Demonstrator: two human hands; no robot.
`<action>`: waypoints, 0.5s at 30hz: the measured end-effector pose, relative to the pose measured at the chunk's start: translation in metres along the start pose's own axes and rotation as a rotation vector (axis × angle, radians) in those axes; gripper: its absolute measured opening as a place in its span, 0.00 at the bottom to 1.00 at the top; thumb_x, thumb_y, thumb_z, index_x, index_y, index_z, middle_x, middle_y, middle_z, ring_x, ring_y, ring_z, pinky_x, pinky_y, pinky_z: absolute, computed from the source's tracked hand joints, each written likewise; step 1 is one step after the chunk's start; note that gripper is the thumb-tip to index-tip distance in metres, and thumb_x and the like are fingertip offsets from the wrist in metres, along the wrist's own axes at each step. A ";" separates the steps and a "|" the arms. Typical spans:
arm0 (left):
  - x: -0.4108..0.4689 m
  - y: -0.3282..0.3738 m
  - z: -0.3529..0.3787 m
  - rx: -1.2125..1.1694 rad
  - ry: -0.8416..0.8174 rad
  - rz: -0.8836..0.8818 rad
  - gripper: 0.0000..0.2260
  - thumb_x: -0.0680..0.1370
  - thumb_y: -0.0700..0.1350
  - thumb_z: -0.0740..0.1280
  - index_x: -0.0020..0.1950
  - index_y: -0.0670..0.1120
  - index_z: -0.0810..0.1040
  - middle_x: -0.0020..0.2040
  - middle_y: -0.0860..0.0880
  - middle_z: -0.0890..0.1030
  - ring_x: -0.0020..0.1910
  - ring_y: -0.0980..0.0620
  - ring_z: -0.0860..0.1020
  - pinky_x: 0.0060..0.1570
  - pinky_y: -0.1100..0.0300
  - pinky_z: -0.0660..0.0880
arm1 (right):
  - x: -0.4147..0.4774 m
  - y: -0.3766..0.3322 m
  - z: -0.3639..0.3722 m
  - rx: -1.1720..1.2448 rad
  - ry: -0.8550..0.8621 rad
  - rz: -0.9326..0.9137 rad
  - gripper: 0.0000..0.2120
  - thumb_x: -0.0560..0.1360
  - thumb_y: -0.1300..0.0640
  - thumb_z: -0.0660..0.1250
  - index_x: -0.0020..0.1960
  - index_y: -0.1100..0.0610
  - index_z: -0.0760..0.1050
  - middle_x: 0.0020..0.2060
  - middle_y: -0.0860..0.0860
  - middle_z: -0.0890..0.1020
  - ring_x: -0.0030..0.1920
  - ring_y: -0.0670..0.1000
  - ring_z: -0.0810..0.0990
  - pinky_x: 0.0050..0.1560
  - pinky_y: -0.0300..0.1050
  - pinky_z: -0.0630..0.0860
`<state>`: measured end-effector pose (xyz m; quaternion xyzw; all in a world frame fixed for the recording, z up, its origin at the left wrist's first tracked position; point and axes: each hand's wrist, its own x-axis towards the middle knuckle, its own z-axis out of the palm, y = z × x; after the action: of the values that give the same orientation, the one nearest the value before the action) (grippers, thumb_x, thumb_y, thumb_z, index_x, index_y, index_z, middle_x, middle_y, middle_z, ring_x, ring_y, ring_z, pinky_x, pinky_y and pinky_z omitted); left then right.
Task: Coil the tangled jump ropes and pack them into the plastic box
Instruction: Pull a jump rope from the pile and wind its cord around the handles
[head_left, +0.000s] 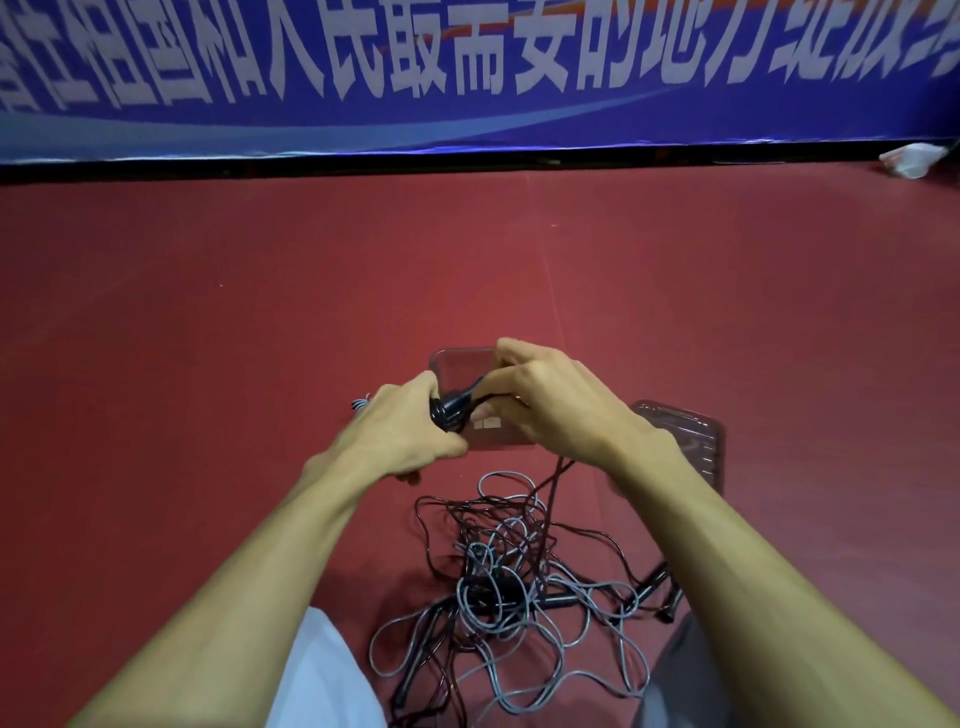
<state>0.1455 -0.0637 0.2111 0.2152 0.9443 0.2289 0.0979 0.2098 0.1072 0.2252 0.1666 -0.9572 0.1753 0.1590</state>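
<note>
A tangle of black and grey jump ropes (511, 587) lies on the red floor between my forearms, with black handles (558, 601) poking out of it. My left hand (402, 434) grips a black handle (451, 410) with rope wound around it, raised above the floor. My right hand (550, 402) pinches the black rope close to that handle, and the strand drops from it down into the tangle. Behind both hands sits the clear plastic box (457, 361), partly hidden by them.
The box's clear lid (696, 441) lies on the floor to the right of the box. A blue banner with white characters (467, 73) runs along the far edge of the floor. Crumpled white plastic (911, 161) lies at the far right. My knees frame the tangle below.
</note>
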 end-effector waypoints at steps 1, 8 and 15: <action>-0.001 0.002 0.001 0.014 -0.023 0.015 0.15 0.65 0.50 0.72 0.44 0.52 0.68 0.41 0.46 0.80 0.31 0.47 0.80 0.33 0.52 0.79 | 0.000 0.002 0.000 0.039 0.043 -0.002 0.08 0.75 0.50 0.69 0.51 0.51 0.83 0.41 0.46 0.71 0.38 0.48 0.70 0.36 0.48 0.68; -0.009 0.010 0.003 0.044 -0.116 0.189 0.21 0.65 0.48 0.70 0.56 0.54 0.70 0.39 0.46 0.79 0.27 0.50 0.73 0.30 0.51 0.76 | 0.000 0.012 0.005 0.240 0.263 0.119 0.10 0.63 0.47 0.77 0.40 0.49 0.80 0.35 0.43 0.73 0.35 0.46 0.73 0.36 0.54 0.75; -0.019 0.017 0.001 -0.018 -0.130 0.281 0.21 0.65 0.64 0.75 0.53 0.55 0.80 0.23 0.55 0.69 0.19 0.58 0.67 0.26 0.63 0.67 | 0.000 0.016 0.004 0.519 0.214 0.361 0.20 0.59 0.53 0.83 0.38 0.55 0.72 0.30 0.45 0.74 0.29 0.41 0.68 0.31 0.34 0.66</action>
<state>0.1690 -0.0583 0.2205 0.3585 0.8945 0.2344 0.1278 0.2026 0.1202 0.2172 0.0099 -0.8725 0.4552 0.1771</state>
